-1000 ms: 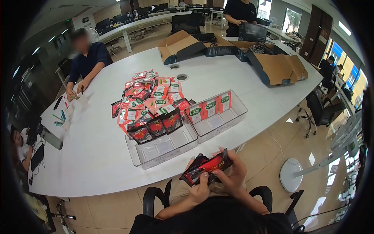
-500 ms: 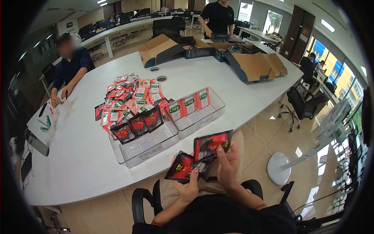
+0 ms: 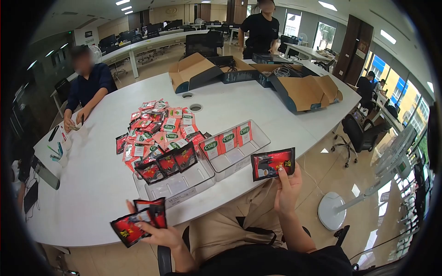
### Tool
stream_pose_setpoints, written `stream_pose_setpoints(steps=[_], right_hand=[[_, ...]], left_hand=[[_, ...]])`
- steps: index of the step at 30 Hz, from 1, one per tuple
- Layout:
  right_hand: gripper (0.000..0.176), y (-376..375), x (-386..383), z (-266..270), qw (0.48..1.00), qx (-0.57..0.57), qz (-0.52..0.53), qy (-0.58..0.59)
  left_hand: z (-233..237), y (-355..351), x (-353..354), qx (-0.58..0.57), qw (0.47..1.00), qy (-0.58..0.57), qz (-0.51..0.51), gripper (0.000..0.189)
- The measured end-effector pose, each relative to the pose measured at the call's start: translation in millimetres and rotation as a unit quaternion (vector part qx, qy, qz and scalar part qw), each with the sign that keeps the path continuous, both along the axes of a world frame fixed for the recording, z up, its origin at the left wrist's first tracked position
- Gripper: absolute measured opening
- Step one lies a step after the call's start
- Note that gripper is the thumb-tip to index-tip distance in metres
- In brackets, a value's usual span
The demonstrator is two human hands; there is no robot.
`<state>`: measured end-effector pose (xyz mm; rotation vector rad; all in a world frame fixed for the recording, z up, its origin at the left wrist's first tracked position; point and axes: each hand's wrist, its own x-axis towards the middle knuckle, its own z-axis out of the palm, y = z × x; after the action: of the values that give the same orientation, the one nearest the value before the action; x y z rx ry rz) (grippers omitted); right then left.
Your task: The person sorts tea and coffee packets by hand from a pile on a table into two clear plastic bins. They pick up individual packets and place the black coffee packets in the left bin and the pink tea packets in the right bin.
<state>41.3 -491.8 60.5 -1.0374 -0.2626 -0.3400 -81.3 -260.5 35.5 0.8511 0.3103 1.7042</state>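
Observation:
My left hand (image 3: 161,235) pinches two overlapping black-and-red coffee sachets (image 3: 131,227) over the table's near edge. Between the thumb and fingers of my right hand (image 3: 287,186), one more black-and-red coffee sachet (image 3: 271,165) is held up, to the right of the bins. The left clear plastic bin (image 3: 184,189) has three black-and-red sachets (image 3: 168,163) standing in a row at its back. Beside it, the right clear bin (image 3: 239,163) holds three red-and-white Cozy tea sachets (image 3: 228,141) in a similar row.
Behind the bins lies a loose pile of mixed sachets (image 3: 156,129) on the white table (image 3: 92,184). Open cardboard boxes (image 3: 304,92) with cables stand at the far side. One person (image 3: 87,83) sits at the left; another (image 3: 260,32) stands behind the boxes. A pen cup (image 3: 60,158) is at far left.
My hands have moved apart: the left went left with two sachets, the right moved slightly right and up with one. The view has shifted a little, and the standing person has straightened up.

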Motion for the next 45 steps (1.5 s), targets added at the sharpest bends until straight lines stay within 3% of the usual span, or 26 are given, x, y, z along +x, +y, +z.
stream_pose_setpoints(steps=[2,5,6,7,8,9,10,11,12,13,17,18,19,20,22,23,26,30,33,36,39,42,45], right_hand=[[0.018,1.7,7.1,-6.8,0.999,-0.032,-0.021,0.004],[0.013,19.3,8.3,-14.8,0.994,-0.104,-0.024,-0.023],[0.016,30.7,8.7,-22.5,0.985,-0.154,-0.049,-0.052],[0.018,39.5,6.9,-27.3,0.946,-0.262,-0.092,-0.167],[0.020,51.2,-5.2,-25.6,0.926,-0.306,-0.091,-0.202],[0.025,68.3,-2.2,-28.0,0.923,-0.263,-0.011,-0.282],[0.031,81.6,-5.2,-27.6,0.898,-0.240,0.046,-0.366],[0.033,84.8,-6.5,-42.1,0.844,-0.332,0.171,-0.385],[0.023,102.3,-16.0,-49.5,0.844,-0.287,0.175,-0.418],[0.023,109.3,-20.2,-47.2,0.815,-0.322,0.163,-0.454],[0.034,133.0,-22.6,-42.5,0.748,-0.436,0.129,-0.484],[0.043,133.1,-20.5,-46.6,0.742,-0.433,0.135,-0.493],[0.041,132.3,-17.8,-47.6,0.738,-0.428,0.139,-0.503],[0.040,132.3,-17.1,-47.5,0.733,-0.425,0.145,-0.511],[0.039,134.8,-19.0,-44.9,0.739,-0.423,0.143,-0.504],[0.038,134.2,-19.9,-43.9,0.741,-0.424,0.142,-0.501],[0.038,134.2,-21.9,-44.3,0.748,-0.425,0.150,-0.488],[0.036,136.0,-22.6,-46.1,0.757,-0.425,0.138,-0.477],[0.036,137.5,-26.3,-49.4,0.774,-0.426,0.118,-0.453],[0.036,136.8,-26.1,-48.1,0.779,-0.428,0.104,-0.447],[0.029,137.0,-26.2,-43.1,0.792,-0.421,0.087,-0.433],[0.039,135.2,-23.7,-45.5,0.790,-0.412,0.089,-0.445],[0.037,123.8,-13.5,-33.6,0.819,-0.385,0.126,-0.407]], left_hand=[[-22.8,27.7,-3.7,-0.152,0.980,0.040,0.119,0.051],[-39.5,56.4,-10.1,-0.150,0.975,0.048,0.154,0.056],[-47.2,64.2,-14.0,-0.168,0.963,0.098,0.187,0.059],[-51.3,70.2,-17.3,-0.177,0.965,0.085,0.176,0.060],[-54.4,76.6,-18.4,-0.185,0.966,0.073,0.164,0.062],[-38.4,73.5,-10.3,-0.172,0.965,0.039,0.193,0.062],[-37.8,79.6,-11.9,-0.235,0.955,0.022,0.178,0.057],[-39.2,75.1,-14.1,-0.262,0.949,0.084,0.153,0.053],[-28.1,66.8,-14.5,-0.287,0.938,0.147,0.128,0.050],[-41.7,74.7,-11.9,-0.250,0.943,0.160,0.153,0.050],[-57.3,63.5,-13.1,-0.178,0.897,0.356,0.193,0.059],[-39.9,59.5,-6.9,-0.223,0.884,0.363,0.194,0.059],[-55.7,81.9,-12.7,-0.232,0.945,0.188,0.133,0.058],[-55.4,85.4,-14.4,-0.208,0.953,0.206,0.075,0.059],[-52.2,84.4,-18.5,-0.167,0.955,0.240,-0.042,0.060],[-60.0,83.6,-14.6,-0.205,0.936,0.287,0.013,0.081],[-63.7,86.7,-23.1,-0.217,0.937,0.265,-0.077,0.081],[-56.3,87.3,-25.8,-0.215,0.921,0.312,-0.095,0.081],[-29.0,77.9,-10.7,-0.170,0.951,0.243,-0.091,0.062],[-58.9,88.9,-26.0,-0.186,0.909,0.344,-0.142,0.080],[-61.9,87.7,-29.4,-0.215,0.930,0.238,-0.181,0.058],[-48.7,85.3,-19.0,-0.142,0.951,0.230,-0.151,0.061],[-34.2,73.0,-9.6,-0.195,0.954,0.203,-0.102,0.060]])
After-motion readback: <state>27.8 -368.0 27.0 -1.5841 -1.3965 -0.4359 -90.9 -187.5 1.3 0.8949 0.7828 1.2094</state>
